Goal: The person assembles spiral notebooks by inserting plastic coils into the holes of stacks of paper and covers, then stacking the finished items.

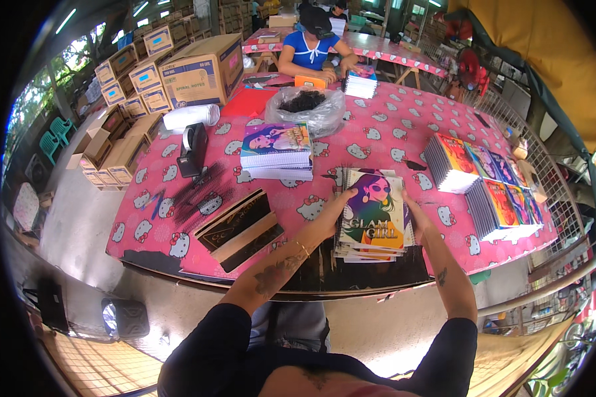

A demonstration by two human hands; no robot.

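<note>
Both hands, left hand (334,213) and right hand (414,215), fingers closed around a notebook stack (374,221) at the surface's (179,198) near edge. Clear bag (306,106) holding dark spirals, far middle.

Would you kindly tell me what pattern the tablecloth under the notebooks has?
The tablecloth is pink with repeated white cartoon cat faces, seen best in the head view.

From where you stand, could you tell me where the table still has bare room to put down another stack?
Bare cloth lies between the tape dispenser and the dark flat boxes, and mid-table beyond the stack under both hands, between the plastic bag and the fanned notebooks. The right edge and the middle pile are crowded.
</note>
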